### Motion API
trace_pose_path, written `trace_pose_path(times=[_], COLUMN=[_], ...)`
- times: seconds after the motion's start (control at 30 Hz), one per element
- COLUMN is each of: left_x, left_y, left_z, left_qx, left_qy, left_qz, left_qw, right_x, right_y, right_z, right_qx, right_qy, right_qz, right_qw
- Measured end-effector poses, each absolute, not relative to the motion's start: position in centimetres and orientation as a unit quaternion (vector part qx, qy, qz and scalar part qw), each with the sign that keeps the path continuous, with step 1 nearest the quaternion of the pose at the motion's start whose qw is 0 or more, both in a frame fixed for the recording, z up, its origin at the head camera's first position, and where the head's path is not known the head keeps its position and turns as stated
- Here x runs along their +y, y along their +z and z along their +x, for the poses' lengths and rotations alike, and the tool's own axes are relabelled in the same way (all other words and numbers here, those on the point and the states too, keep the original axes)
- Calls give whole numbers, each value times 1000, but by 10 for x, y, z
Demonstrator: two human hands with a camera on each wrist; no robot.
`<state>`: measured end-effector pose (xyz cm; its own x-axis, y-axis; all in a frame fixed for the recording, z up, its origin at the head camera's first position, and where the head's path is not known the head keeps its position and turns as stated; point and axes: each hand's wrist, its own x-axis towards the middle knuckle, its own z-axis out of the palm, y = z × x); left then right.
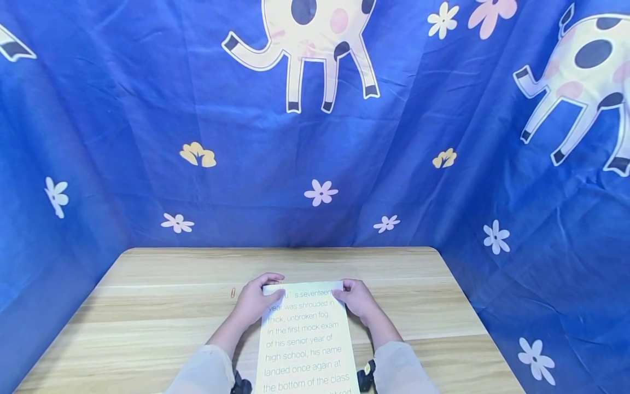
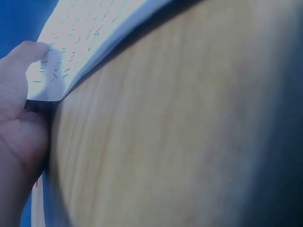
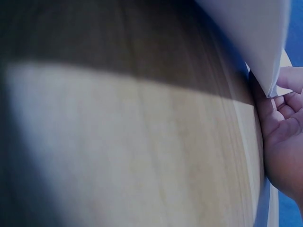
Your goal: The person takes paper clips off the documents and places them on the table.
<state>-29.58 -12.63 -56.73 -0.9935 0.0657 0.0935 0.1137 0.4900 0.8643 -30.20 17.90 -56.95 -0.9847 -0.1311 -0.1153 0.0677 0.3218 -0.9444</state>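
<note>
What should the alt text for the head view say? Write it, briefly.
Two hands hold the far corners of a printed sheet of paper above a wooden table: the left hand and the right hand each pinch one corner. A small paper clip lies left of them, before a blue cartoon-print cloth.

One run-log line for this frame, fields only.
left hand: pinches far-left corner of pale yellow printed paper sheet | right hand: pinches far-right corner | small paper clip: on light wooden table, left of hands
</note>
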Motion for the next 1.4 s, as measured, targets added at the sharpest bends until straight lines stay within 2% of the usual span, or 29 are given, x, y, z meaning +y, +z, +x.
trace_pose_path(times=[0.27, 0.73, 1.03, 1.4], left_x=[-128, -141, -154, -176], left_y=[-570, -558, -550, -535], left_z=[-294, -289, -286, -282], left_qx=[-844, -831, -846, -893], left_qy=[-534, -557, -532, -439], left_qz=[-35, -16, -36, -71], left_qw=[27, -8, 13, 66], right_x=[180, 181, 183, 184], right_y=[-570, -570, -570, -570], right_z=[-300, -300, -299, -300], right_qx=[809, 802, 805, 813], right_qy=[-581, -591, -586, -576], right_qz=[-25, -31, -31, -25], right_qw=[81, 86, 89, 88])
